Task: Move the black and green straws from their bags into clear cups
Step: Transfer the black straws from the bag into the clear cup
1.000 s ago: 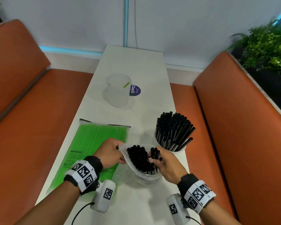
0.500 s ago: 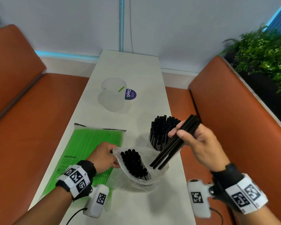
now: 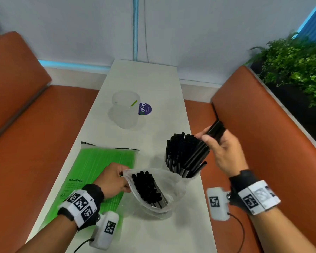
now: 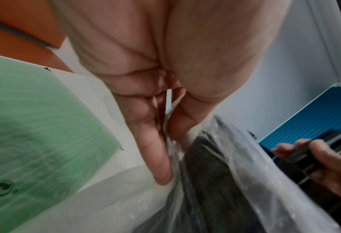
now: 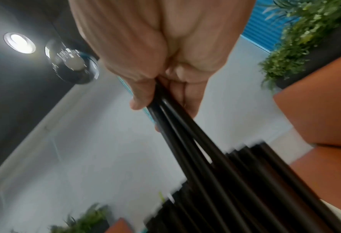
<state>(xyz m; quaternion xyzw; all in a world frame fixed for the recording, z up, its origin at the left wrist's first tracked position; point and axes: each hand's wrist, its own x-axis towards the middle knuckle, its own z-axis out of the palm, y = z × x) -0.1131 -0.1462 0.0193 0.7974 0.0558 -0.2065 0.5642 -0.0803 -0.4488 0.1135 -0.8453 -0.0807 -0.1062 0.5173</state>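
My right hand (image 3: pixel 215 141) grips a small bundle of black straws (image 3: pixel 206 143), their lower ends down among the black straws that fill a clear cup (image 3: pixel 187 175) at the table's right edge. In the right wrist view the bundle (image 5: pixel 185 135) runs from my fingers (image 5: pixel 139 96) into that cup. My left hand (image 3: pixel 115 179) pinches the rim of a clear bag (image 3: pixel 173 185) and holds its mouth open; more black straws (image 3: pixel 147 188) lie inside. The left wrist view shows finger and thumb (image 4: pixel 175 123) on the bag's edge. A bag of green straws (image 3: pixel 102 168) lies flat at the left.
A second clear cup (image 3: pixel 126 108) with one green straw (image 3: pixel 133 103) stands farther back, beside a round purple sticker (image 3: pixel 145 109). The white table (image 3: pixel 153 79) is narrow, with orange benches (image 3: pixel 263 143) on both sides. A plant (image 3: pixel 299 63) grows at the right.
My right hand pulled a bundle of black straws out of the bag, swung it right and up, and its lower ends now sit in the full cup. My left hand kept hold of the bag.
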